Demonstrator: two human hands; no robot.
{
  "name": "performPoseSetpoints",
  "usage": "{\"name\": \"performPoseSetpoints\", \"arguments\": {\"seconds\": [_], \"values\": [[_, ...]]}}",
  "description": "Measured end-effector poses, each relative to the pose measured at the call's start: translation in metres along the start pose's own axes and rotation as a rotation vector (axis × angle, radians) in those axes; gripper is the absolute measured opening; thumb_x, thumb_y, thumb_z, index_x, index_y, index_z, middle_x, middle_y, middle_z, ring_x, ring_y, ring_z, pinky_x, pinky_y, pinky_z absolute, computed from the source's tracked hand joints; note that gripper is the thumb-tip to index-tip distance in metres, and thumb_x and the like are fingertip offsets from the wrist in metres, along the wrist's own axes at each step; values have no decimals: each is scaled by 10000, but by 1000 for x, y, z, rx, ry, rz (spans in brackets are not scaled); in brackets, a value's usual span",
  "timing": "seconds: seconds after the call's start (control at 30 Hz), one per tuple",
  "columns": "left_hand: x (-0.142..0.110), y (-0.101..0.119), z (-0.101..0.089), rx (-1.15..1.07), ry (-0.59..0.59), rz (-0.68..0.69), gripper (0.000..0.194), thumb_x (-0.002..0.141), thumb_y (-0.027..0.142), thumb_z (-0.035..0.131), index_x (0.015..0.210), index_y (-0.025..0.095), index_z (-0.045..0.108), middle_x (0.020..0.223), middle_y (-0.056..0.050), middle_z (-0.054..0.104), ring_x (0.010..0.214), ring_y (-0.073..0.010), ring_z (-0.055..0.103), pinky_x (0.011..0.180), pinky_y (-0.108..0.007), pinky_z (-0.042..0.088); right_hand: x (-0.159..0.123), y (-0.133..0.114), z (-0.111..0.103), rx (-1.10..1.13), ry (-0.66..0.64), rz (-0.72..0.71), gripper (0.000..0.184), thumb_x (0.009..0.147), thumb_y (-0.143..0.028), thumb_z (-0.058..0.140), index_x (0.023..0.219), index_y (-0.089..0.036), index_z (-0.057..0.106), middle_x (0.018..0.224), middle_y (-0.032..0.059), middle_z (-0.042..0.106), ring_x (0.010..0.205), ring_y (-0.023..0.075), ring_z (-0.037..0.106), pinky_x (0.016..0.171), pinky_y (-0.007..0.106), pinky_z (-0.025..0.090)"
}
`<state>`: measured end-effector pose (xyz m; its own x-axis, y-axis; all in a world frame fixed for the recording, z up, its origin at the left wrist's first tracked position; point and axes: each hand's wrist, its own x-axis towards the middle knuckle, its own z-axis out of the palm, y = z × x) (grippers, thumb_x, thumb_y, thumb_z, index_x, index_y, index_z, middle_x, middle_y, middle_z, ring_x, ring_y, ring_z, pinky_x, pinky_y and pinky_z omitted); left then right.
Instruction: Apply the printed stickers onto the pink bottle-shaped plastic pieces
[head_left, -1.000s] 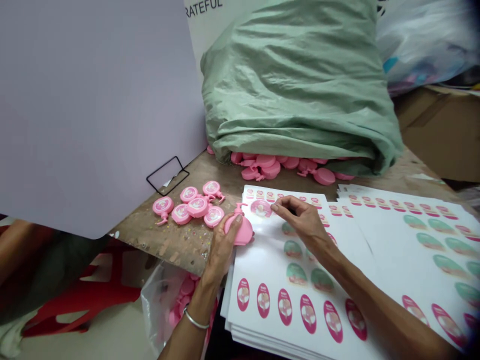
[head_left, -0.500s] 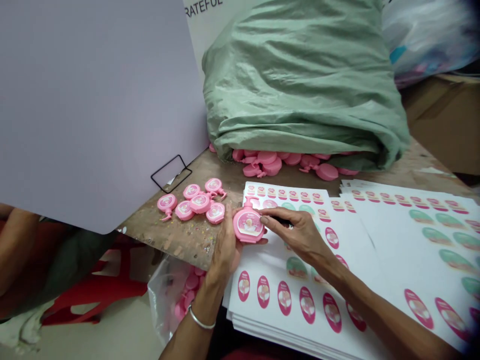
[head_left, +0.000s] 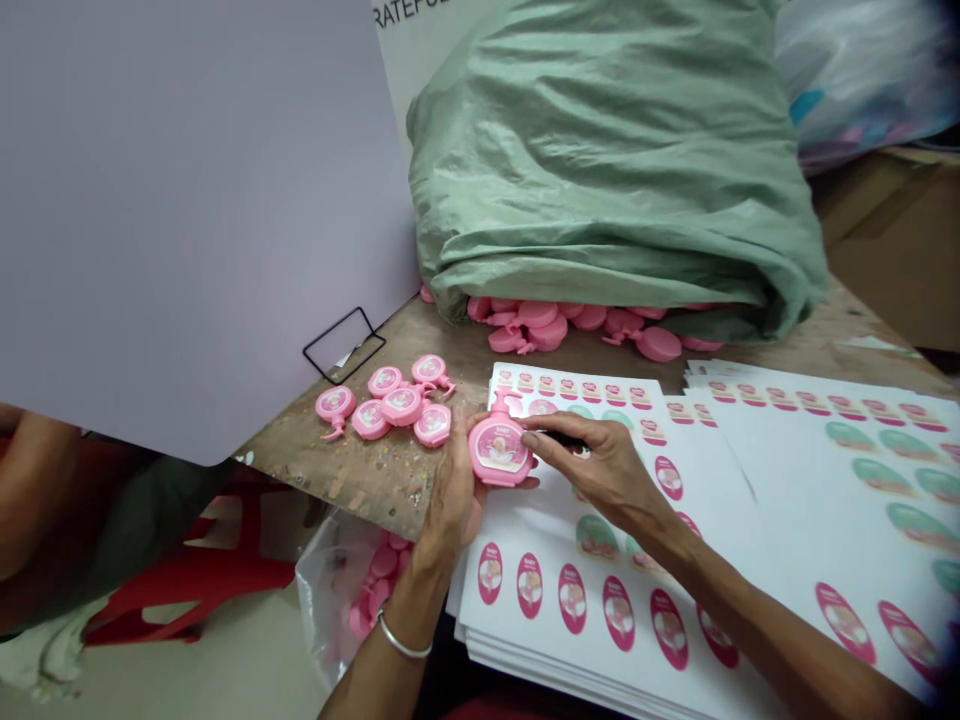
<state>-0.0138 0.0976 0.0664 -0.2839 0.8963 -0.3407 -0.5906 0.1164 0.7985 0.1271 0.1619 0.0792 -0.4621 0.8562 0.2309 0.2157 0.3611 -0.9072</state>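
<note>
My left hand [head_left: 451, 500], with a metal bangle at the wrist, cradles a flat pink plastic pump bottle [head_left: 499, 452] upright at the edge of the sticker sheets. A round printed label sits on the bottle's face. My right hand [head_left: 600, 465] comes in from the right, its fingertips pressed against the bottle's right side. A thin dark object shows under those fingers, too hidden to name. Beside my left hand lies a small group of labelled pink bottles [head_left: 401, 406]. Printed sheets of pink and green oval stickers [head_left: 570, 600] lie under my right forearm.
A second stack of sticker sheets [head_left: 825, 500] lies to the right on the scarred wooden table [head_left: 352, 480]. Loose pink bottles [head_left: 547, 332] spill from under a green woven sack [head_left: 615, 170]. A lilac board [head_left: 187, 220] leans at left, with a black wire frame [head_left: 343, 345] beside it. Below the table edge is a clear bag of pink bottles [head_left: 337, 575].
The pink bottle has risen from lying on the table to upright, and now shows the round label. That label has left the sheet. Both hands have closed in on the bottle.
</note>
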Motion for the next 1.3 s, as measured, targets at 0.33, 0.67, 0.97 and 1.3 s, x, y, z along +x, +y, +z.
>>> {"name": "performPoseSetpoints", "arguments": {"seconds": [0.33, 0.67, 0.97, 1.3], "values": [[1, -1, -1, 13, -9, 2, 595, 890, 648, 428, 1184, 165, 613, 1087, -115, 689, 873, -235, 702, 680, -352, 619, -1, -3, -1, 0, 10, -15, 164, 806, -343, 689, 879, -218, 766, 837, 19, 750, 681, 146, 644, 604, 257, 505], [-7, 3, -2, 206, -106, 138, 506, 758, 412, 740, 1162, 168, 557, 1077, -93, 638, 886, -215, 669, 714, -349, 619, 3, 8, -3, -430, 167, -131, 277, 779, -438, 706, 928, -205, 735, 910, 83, 749, 883, 284, 672, 858, 457, 480], [-14, 5, 4, 358, -106, 40, 610, 659, 451, 777, 1147, 161, 552, 987, -101, 679, 817, -239, 667, 667, -358, 590, 23, 39, -12, -320, 156, 84, 649, 723, -543, 707, 1283, -271, 523, 1275, 63, 631, 1142, 263, 613, 948, 359, 521], [62, 86, -98, 1480, 574, 454, 502, 821, 629, 486, 992, 193, 667, 728, -70, 659, 744, -285, 613, 694, -372, 459, 116, 140, -180, -763, 223, 460, 457, 748, -462, 734, 1082, -164, 644, 978, 110, 702, 930, 272, 667, 783, 398, 518]]}}
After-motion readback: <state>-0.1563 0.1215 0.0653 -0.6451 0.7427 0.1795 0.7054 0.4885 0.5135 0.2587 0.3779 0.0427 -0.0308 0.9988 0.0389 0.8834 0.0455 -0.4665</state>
